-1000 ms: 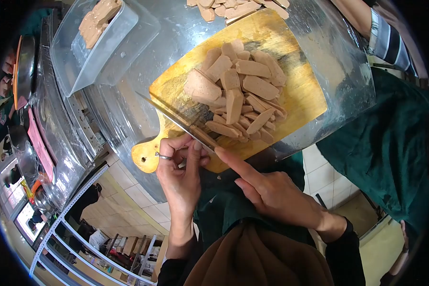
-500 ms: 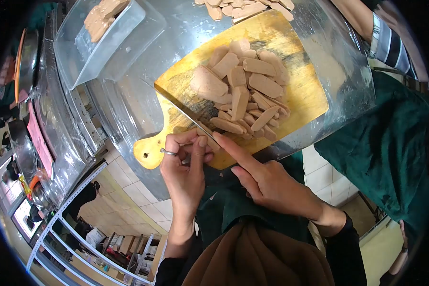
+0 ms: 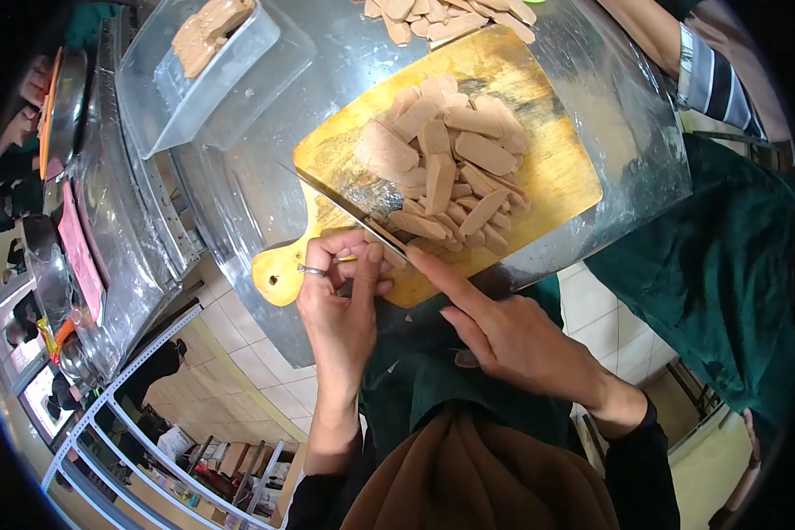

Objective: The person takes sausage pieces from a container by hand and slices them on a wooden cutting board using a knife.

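A heap of pinkish-brown sausage-like slices [image 3: 440, 184] lies on the yellow wooden cutting board [image 3: 552, 132]. At the board's near edge, beside its handle, my left hand [image 3: 337, 309] is closed in a pinch around a sausage-like piece [image 3: 385, 253]. My right hand [image 3: 530, 344] grips a long knife [image 3: 340, 201], its index finger stretched along the blade. The blade slants up and left across the board and lies against the held piece. The knife's handle is mostly hidden under my right hand.
A clear plastic container [image 3: 163, 115] with brown pieces [image 3: 210, 35] stands at the upper left of the metal table [image 3: 344, 53]. More slices [image 3: 450, 13] lie beyond the board. Another person's arm [image 3: 649, 31] and green apron [image 3: 707, 256] are at the right.
The view has shifted slightly. The knife blade and my right index finger have moved a little to the right relative to my left hand, which still pinches the piece.
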Demonstrator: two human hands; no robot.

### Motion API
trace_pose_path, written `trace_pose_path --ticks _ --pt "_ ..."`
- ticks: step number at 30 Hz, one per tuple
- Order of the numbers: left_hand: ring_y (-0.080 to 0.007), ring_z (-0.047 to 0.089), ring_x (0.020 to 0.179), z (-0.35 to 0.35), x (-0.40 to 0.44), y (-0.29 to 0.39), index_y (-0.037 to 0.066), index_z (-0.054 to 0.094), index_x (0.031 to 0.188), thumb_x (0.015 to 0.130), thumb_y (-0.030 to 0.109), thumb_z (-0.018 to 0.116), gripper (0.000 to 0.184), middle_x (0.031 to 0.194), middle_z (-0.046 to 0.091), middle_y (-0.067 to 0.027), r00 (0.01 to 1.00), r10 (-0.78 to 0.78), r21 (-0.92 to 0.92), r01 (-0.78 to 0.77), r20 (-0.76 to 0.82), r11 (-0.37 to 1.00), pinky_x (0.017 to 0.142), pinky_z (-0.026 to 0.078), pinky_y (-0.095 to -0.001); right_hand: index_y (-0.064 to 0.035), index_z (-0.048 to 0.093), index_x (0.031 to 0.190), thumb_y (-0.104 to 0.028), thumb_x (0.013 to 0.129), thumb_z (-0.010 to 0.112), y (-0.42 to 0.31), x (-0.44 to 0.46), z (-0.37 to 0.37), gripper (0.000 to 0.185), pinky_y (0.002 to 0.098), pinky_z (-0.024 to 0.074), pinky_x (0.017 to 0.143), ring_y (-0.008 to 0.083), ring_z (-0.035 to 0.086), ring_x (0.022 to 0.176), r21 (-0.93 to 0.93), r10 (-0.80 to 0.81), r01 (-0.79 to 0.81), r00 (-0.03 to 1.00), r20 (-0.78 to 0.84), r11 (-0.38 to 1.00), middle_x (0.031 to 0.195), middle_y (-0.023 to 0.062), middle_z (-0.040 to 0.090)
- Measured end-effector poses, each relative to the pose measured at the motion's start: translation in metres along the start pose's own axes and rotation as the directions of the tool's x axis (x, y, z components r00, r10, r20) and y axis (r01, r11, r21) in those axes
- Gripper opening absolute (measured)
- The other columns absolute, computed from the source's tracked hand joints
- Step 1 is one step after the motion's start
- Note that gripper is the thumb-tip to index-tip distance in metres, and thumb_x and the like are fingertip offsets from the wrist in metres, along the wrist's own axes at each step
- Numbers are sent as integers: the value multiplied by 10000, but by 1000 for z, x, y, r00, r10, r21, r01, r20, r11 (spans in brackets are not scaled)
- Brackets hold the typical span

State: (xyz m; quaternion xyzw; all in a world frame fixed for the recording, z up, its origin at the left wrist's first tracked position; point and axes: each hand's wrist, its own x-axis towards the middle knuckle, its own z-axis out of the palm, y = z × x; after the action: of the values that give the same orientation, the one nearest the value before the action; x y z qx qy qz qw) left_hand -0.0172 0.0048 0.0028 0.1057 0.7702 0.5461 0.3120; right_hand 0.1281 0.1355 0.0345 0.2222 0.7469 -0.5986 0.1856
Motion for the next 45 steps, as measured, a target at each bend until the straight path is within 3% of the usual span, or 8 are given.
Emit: trace_pose_path --ticks 7,13,22,24,31,36,41,45 --pt "-82 631 770 2 0 -1 6 564 1065 959 100 648 165 937 633 -51 999 44 53 -44 -3 998 644 533 -216 -213 223 1552 -110 981 514 3 10 2 649 521 522 625 449 637 658 -85 -89 84 994 -67 993 787 276 653" --pt "-120 678 801 0 0 -6 -11 567 1057 946 78 654 167 929 649 -69 996 88 80 -87 -11 993 653 541 -240 -260 214 1552 -126 987 517 -1 -5 -1 655 527 520 601 427 641 628 -382 -94 60 993 -71 922 746 262 645" --pt "-105 650 766 5 1 -4 -16 576 1082 945 82 657 187 952 618 -66 991 133 68 -132 -7 989 644 530 -230 -244 229 1542 -128 985 518 12 -5 -6 638 527 540 646 439 642 648 -208 -160 140 984 -83 968 867 281 669" --pt "-101 647 764 6 1 -4 -13 576 1079 944 79 658 183 949 616 -63 991 130 76 -128 -12 989 637 528 -228 -239 241 1538 -123 981 522 21 18 7 635 513 543 623 427 644 630 -206 -393 350 890 -231 914 825 262 669" --pt "-102 648 772 3 2 -9 -7 571 1070 941 65 657 171 949 623 -61 989 147 97 -146 -6 984 632 534 -229 -238 250 1541 -116 970 536 7 -8 -5 650 442 534 508 363 644 545 -519 -202 116 973 -112 847 639 169 632" --pt "-93 638 767 5 1 -3 -11 571 1090 941 69 658 190 953 625 -58 993 114 19 -114 -3 993 633 529 -222 -204 248 1545 -142 992 511 6 1 -11 615 474 544 703 419 672 770 -319 -162 120 981 -107 940 1030 255 652" --pt "-83 631 757 4 2 -7 -12 588 1119 934 75 673 221 952 628 -52 994 108 -15 -108 -2 994 647 519 -215 -201 246 1551 -181 1022 461 43 28 -1 571 449 541 632 443 643 640 -201 -562 526 755 -336 826 834 225 688" --pt "-74 629 749 8 2 -8 -18 619 1087 923 81 693 205 938 640 -46 994 101 -9 -101 -48 995 651 508 -208 -199 230 1559 -167 1017 488 32 -12 -11 601 437 523 609 427 646 634 -45 -330 327 927 -178 944 937 238 689"
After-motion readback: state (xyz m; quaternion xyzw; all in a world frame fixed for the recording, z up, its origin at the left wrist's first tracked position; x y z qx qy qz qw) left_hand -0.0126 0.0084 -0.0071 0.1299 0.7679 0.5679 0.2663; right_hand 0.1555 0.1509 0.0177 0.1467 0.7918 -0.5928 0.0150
